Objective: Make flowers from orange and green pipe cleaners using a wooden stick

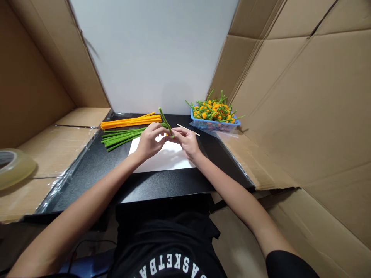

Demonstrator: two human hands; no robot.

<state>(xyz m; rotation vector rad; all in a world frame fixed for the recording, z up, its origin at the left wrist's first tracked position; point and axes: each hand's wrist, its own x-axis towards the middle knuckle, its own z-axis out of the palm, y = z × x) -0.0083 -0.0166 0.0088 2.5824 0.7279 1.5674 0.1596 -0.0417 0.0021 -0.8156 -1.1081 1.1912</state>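
My left hand (pixel 150 139) and my right hand (pixel 187 142) meet above a white sheet (pixel 162 164). Between their fingertips they pinch a green pipe cleaner (pixel 165 119), whose free end sticks up and leans left. A bit of orange shows at its lower end, mostly hidden by the fingers. Left of my hands lie a bundle of green pipe cleaners (pixel 121 137) and, behind it, a bundle of orange pipe cleaners (pixel 130 121). A thin wooden stick (pixel 188 129) rests just beyond my right hand.
At the back right, a blue basket (pixel 214 124) holds many orange balls with green stems, some poking over the rim. A roll of clear tape (pixel 17 168) lies on cardboard at the left. Cardboard walls (pixel 304 108) flank the black table (pixel 162 187), with a white panel (pixel 153 54) behind.
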